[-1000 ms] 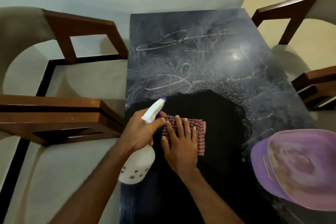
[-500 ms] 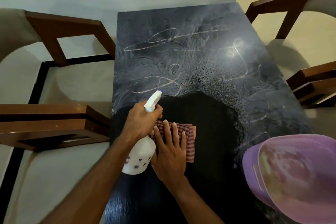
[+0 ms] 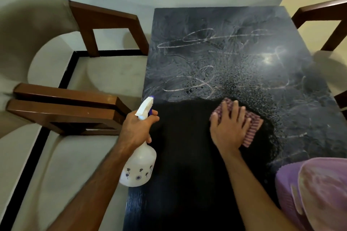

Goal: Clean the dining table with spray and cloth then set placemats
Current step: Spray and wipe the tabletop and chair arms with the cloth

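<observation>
A dark dining table runs away from me; its far half is dusty with chalky scribbles and spray droplets, its near half is wiped black. My left hand grips the neck of a white spray bottle at the table's left edge, nozzle aimed at the far end. My right hand presses flat on a red-checked cloth at the border between wiped and dusty surface. Purple placemats lie at the near right corner.
Brown wooden chairs stand on both sides: two on the left, parts of others at the right edge. A black-bordered pale floor lies to the left. A pale wall closes off the far end.
My right hand has slid the cloth to the right and farther up the table, away from the bottle. New droplets cover the middle of the table. The left hand still holds the bottle.
</observation>
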